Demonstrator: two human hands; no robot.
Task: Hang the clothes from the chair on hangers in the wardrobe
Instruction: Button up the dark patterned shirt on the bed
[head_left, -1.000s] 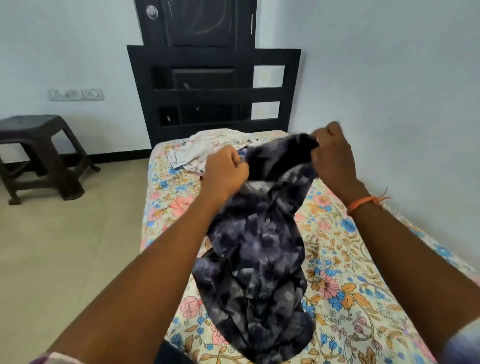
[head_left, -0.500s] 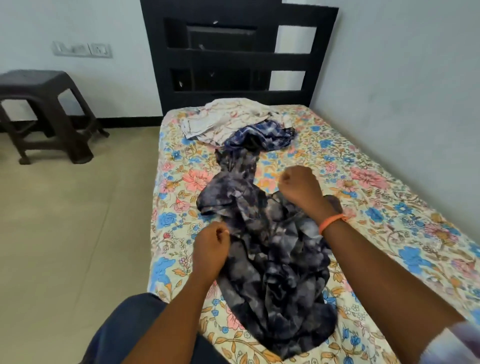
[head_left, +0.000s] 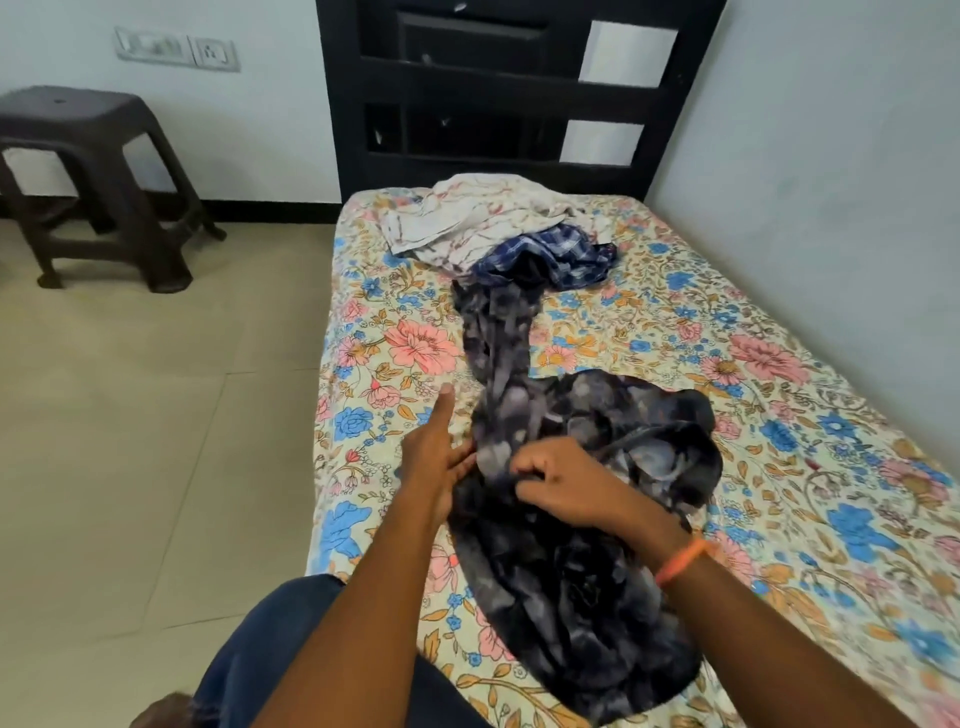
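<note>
Bare forearms; orange thread band (head_left: 681, 560) on right wrist; dark blue jeans (head_left: 260, 654) on leg.

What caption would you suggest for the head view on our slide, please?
Right hand pinches a dark mottled shirt spread on the floral bedsheet; left hand lies open beside it.

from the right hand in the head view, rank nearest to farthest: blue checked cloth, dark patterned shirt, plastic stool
1. Dark patterned shirt: gripped by the right hand.
2. Blue checked cloth: farther up the bed.
3. Plastic stool: far left, on the floor.
</note>
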